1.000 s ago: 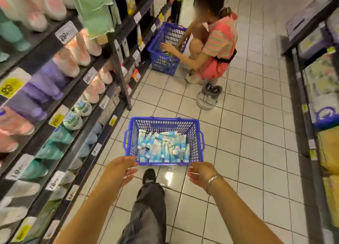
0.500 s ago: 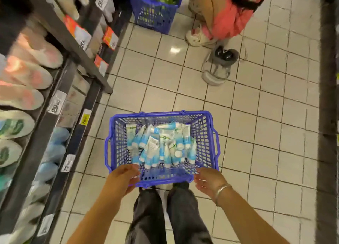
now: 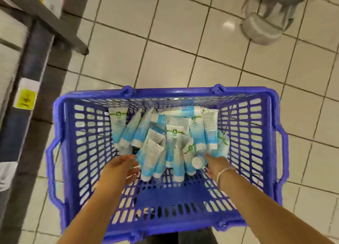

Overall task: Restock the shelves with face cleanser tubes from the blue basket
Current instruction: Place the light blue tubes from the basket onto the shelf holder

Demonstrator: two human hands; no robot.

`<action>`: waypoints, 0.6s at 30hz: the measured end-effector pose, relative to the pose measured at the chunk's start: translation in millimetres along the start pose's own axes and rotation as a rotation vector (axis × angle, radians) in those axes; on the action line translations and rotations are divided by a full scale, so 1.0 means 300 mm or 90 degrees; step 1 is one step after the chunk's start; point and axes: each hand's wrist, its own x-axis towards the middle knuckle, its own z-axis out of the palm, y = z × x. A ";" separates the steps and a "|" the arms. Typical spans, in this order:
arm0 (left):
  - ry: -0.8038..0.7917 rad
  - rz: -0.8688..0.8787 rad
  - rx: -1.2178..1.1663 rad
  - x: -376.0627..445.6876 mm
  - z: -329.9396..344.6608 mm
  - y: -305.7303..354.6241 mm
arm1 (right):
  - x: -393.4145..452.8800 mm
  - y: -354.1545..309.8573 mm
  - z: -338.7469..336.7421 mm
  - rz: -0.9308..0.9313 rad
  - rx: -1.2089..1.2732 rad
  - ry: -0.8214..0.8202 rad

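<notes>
Both hands are reaching into the blue basket (image 3: 275, 115) on the floor. The left hand (image 3: 119, 168) and right hand (image 3: 217, 164) are touching the tubes (image 3: 174, 139), grip loose, holding nothing yet. Next, they probably need to grab some and lift them toward the shelf (image 3: 27, 69).

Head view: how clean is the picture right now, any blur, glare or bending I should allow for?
Head view: the shelf on the left is smeared by motion blur, its yellow tag unreadable; the tubes are sharper but their print is not legible; a small glare spot sits on the floor tile; the wide lens bows the basket rim; both hands are slightly soft.
</notes>
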 end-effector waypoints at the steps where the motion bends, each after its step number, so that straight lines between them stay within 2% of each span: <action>1: 0.007 -0.003 0.004 0.052 0.008 -0.015 | 0.055 -0.007 0.031 0.005 -0.001 -0.009; 3: 0.031 -0.005 0.030 0.149 0.012 -0.037 | 0.149 -0.016 0.095 0.030 0.005 -0.024; 7: 0.117 0.028 0.103 0.313 0.006 -0.072 | 0.228 0.012 0.202 0.090 0.124 -0.089; 9: 0.179 0.065 0.164 0.376 0.016 -0.068 | 0.254 0.027 0.219 0.104 0.186 -0.115; 12: 0.237 0.090 0.284 0.436 0.052 -0.039 | 0.272 0.031 0.177 0.131 0.186 -0.124; 16: 0.205 0.057 0.417 0.467 0.078 -0.014 | 0.221 0.074 0.089 0.198 0.334 -0.134; 18: 0.190 0.043 0.496 0.468 0.070 0.011 | 0.151 0.086 0.072 0.227 0.424 -0.177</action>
